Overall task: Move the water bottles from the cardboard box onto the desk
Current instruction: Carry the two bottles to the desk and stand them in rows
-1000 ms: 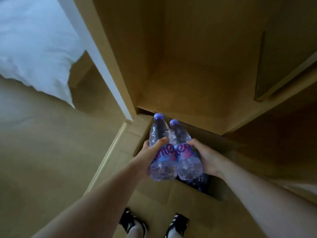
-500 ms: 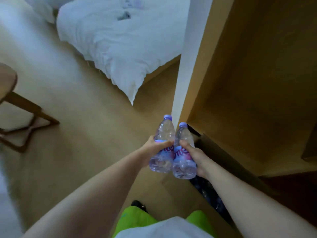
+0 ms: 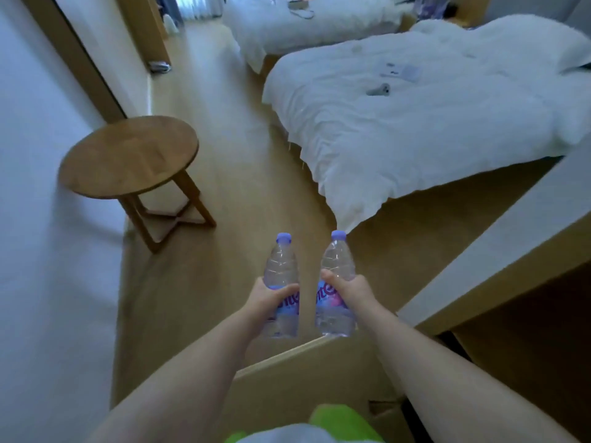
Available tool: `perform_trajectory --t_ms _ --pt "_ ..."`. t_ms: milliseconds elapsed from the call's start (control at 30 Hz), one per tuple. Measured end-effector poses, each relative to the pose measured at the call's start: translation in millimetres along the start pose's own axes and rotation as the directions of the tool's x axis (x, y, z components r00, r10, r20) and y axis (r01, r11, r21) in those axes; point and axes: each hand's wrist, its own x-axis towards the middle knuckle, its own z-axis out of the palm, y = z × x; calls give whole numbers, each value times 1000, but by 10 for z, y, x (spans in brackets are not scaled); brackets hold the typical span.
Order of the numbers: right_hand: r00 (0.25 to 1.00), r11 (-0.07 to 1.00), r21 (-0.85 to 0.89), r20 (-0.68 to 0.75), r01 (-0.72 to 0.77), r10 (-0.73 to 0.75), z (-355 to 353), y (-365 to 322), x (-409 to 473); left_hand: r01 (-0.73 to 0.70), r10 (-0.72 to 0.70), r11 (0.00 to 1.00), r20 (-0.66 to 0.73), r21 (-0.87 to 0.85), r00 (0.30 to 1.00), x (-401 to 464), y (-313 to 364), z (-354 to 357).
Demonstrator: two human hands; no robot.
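Note:
I hold two clear water bottles with purple caps and purple-pink labels, both upright at mid-frame. My left hand [image 3: 267,298] grips the left bottle [image 3: 282,273] around its label. My right hand [image 3: 350,290] grips the right bottle [image 3: 337,263] the same way. A gap separates the two bottles. A flap of the cardboard box [image 3: 303,372] shows below my hands, its inside hidden. The wooden desk [image 3: 499,251] with a pale top runs along the right side, to the right of the bottles.
A round wooden side table [image 3: 128,155] stands at the left by the white wall. A bed with a rumpled white duvet [image 3: 431,116] fills the upper right, with a second bed [image 3: 303,24] behind it. Wooden floor [image 3: 230,174] stretches between them.
Both bottles have risen out of the box and moved apart from each other. The view has swung up from the box and desk underside toward the room.

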Motion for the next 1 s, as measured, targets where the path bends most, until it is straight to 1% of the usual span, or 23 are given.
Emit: perform_trajectory --t_ms 67,200,333,433,500,767,867,1000 --pt "1000 999 -41 9 -3 3 193 -160 172 -1 1 1000 -44 -16 999 104 119 -119" --pt "998 997 -75 57 14 -10 498 -482 562 22 -19 1000 -164 14 986 416 353 -315" --pt "995 985 -158 93 62 -48 670 -910 1110 -32 26 999 -229 -23 973 951 714 -457" --pt "991 971 -214 108 106 -84 754 -1342 1603 -99 81 993 -260 -57 962 1392 1092 -489" --pt "985 966 -227 142 124 -93 789 -1660 1885 -112 85 991 -285 -80 955 1668 1358 -497" --pt "958 938 -280 255 203 -131 1080 -2757 2751 -154 99 978 -337 -141 936 2567 2233 -628" --pt "944 932 -287 300 223 -134 1327 -3041 3042 -156 91 974 -351 -162 932 2943 2495 -805" --pt "944 924 -307 303 229 -134 1758 -3371 3502 -123 71 981 -316 -149 946 3549 2817 -1174"
